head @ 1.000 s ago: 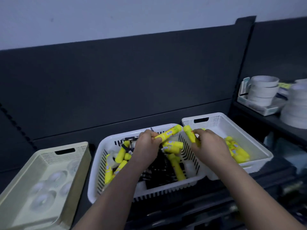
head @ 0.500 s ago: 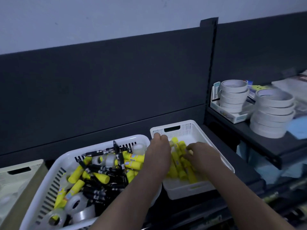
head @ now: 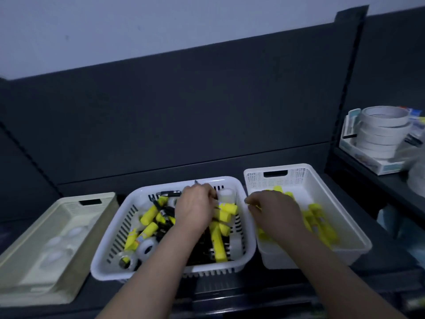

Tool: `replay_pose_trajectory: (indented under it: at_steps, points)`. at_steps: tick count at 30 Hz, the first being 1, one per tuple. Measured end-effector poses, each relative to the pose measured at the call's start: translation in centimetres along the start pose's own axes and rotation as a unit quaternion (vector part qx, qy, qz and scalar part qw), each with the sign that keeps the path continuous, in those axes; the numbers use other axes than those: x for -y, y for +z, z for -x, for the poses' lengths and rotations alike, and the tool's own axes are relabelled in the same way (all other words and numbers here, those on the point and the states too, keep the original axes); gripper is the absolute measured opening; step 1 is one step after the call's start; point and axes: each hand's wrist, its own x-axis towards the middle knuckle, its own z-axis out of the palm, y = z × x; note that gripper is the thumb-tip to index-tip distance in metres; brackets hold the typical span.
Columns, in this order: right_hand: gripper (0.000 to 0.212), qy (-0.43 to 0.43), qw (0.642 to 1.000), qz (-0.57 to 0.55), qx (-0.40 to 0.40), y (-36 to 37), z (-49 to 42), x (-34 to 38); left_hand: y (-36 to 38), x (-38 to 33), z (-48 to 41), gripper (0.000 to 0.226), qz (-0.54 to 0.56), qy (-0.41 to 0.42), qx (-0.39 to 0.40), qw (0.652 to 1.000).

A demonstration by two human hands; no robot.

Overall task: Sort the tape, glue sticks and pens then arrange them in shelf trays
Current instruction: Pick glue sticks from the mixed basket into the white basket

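Within basket, glue stick seemingly front-to-back

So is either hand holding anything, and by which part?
Cannot tell: the left hand reaches into the mixed basket, the right hand is over the glue-stick tray; both hide their fingertips.

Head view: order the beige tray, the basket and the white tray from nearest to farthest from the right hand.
1. White tray, on the right: the right hand is over it.
2. Basket, in the middle: just left of that hand.
3. Beige tray, far left: beyond the basket.
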Motion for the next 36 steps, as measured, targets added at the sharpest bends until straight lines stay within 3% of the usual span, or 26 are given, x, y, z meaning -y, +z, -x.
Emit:
replay_pose_trajectory:
  at_steps: [5,12,16,18,20,23,25,29,32,36]
  points:
    - [0.025,-0.005,1.0,0.004,-0.011,1.5,-0.2,2.5,0.5,2.0,1.2,0.022,-0.021,0.051,0.063,0.997]
    - [0.027,0.021,1.0,-0.006,-0.011,1.4,0.9,2.0,2.9,1.6,0.0,0.033,-0.109,0.147,0.09,0.979]
    - [0.026,0.029,0.999,-0.003,-0.018,1.1,1.4,2.2,3.2,1.1,-0.7,0.027,-0.138,0.183,0.083,0.97]
    - [0.026,0.032,0.999,0.009,-0.022,1.1,1.1,2.6,2.7,1.6,-0.9,0.021,-0.073,0.165,0.054,0.982]
    - [0.028,0.033,0.999,0.013,-0.029,1.4,0.3,3.2,1.6,2.5,-0.8,0.02,0.074,0.108,0.016,0.991]
    - [0.034,0.02,0.999,0.032,-0.01,2.4,-1.3,4.8,0.1,4.1,-0.9,0.019,0.278,0.007,-0.046,0.959]
    - [0.039,0.012,0.997,0.068,0.022,3.2,-2.4,5.9,-0.5,5.4,-1.2,0.018,0.351,-0.05,-0.072,0.932]
    - [0.036,0.026,0.988,0.136,0.069,4.2,-4.3,7.3,-0.3,8.6,-2.0,0.017,0.382,-0.111,-0.053,0.916]
    - [0.027,0.011,0.981,0.177,0.075,5.0,-4.9,7.9,-0.2,9.7,-2.0,0.024,0.398,-0.113,-0.02,0.91]
    - [0.021,-0.012,0.979,0.188,0.075,5.7,-5.1,8.0,-0.4,9.5,-2.2,0.017,0.384,-0.103,-0.015,0.917]
